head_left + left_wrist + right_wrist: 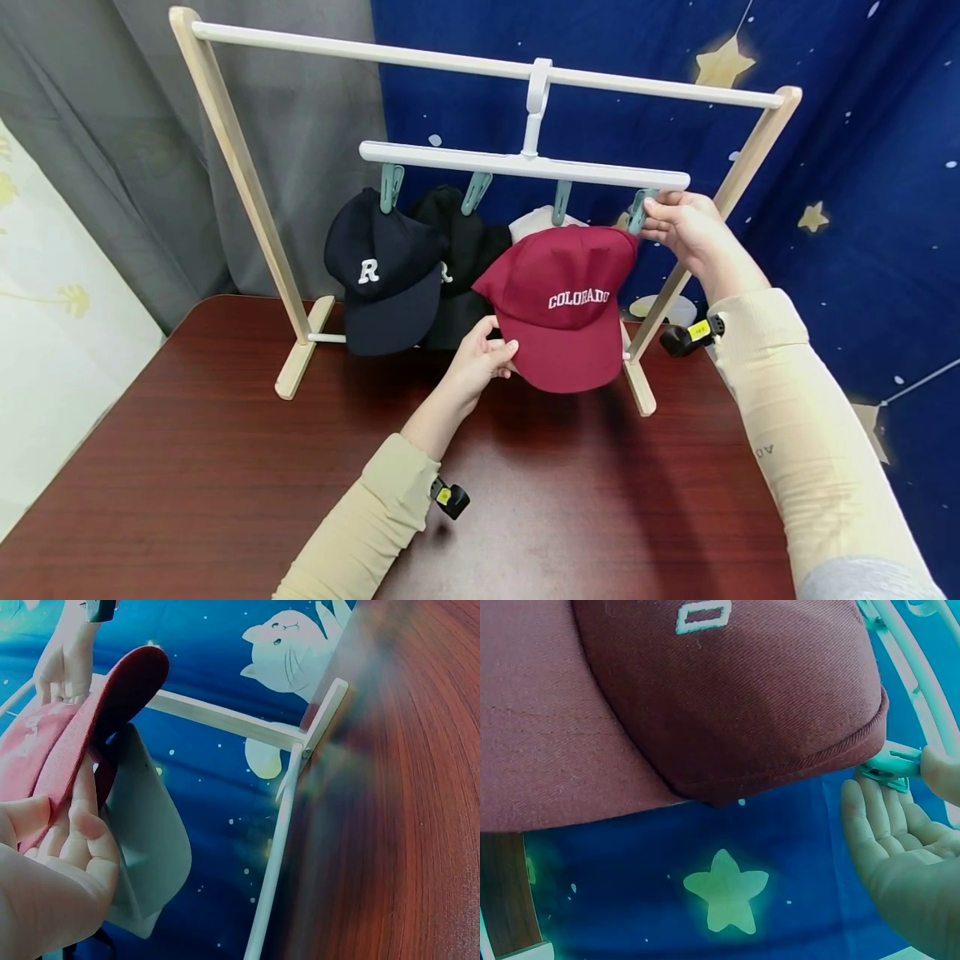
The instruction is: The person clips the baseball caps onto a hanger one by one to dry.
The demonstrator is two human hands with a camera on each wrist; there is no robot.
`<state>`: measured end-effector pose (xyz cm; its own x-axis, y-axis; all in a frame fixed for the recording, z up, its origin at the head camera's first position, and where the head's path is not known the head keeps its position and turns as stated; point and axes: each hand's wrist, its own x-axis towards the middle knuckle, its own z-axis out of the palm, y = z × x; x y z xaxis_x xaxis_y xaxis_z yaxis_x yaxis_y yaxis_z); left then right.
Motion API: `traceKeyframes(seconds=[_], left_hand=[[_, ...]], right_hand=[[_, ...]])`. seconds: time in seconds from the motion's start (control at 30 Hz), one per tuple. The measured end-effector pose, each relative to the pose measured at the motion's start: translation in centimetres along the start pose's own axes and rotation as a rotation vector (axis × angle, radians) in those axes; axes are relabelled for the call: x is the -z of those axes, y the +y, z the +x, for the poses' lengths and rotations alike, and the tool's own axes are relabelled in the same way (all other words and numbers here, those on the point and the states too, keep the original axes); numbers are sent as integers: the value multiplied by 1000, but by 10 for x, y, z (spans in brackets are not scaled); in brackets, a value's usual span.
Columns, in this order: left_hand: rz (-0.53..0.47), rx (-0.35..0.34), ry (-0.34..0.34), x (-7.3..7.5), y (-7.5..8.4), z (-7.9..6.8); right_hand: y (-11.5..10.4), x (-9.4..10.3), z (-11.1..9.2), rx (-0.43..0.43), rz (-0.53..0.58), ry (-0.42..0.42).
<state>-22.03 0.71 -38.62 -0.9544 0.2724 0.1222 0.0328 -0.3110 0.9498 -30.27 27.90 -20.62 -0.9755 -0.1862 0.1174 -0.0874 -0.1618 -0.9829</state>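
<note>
A red baseball cap (566,271) lettered COLORADO hangs at the right of a white clip hanger (450,158). My left hand (478,360) holds its brim on the left side, thumb in front and fingers behind, as the left wrist view also shows. With thumb and fingers, my right hand (693,233) pinches the green clip (637,212) at the hanger's right end. In the right wrist view that clip (894,763) meets the cap's edge; whether it bites the fabric I cannot tell. Behind the red cap is a white cap (542,218), mostly hidden.
A navy cap (386,267) and a black cap (461,242) hang at the left, under green clips. The hanger hooks over the rail (375,52) of a wooden rack, standing on a brown table (262,475). A starry blue curtain (862,275) is behind.
</note>
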Motion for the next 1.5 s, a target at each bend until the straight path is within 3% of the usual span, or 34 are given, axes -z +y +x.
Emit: traceKeyframes(seconds=[0.47,0.8,1.2,1.5], left_hand=[[4,1,-4,8,2,-2],[2,-23,52,8,0,-3],[0,-63,76,4,-3,-3],[-5,-56,92,4,-4,-2]], right_hand=[[0,-10,-3,12,-9,95],[1,-9,-4,9,36,103],[3,-9,-8,12,85,102],[4,-9,-9,-1,172,97]])
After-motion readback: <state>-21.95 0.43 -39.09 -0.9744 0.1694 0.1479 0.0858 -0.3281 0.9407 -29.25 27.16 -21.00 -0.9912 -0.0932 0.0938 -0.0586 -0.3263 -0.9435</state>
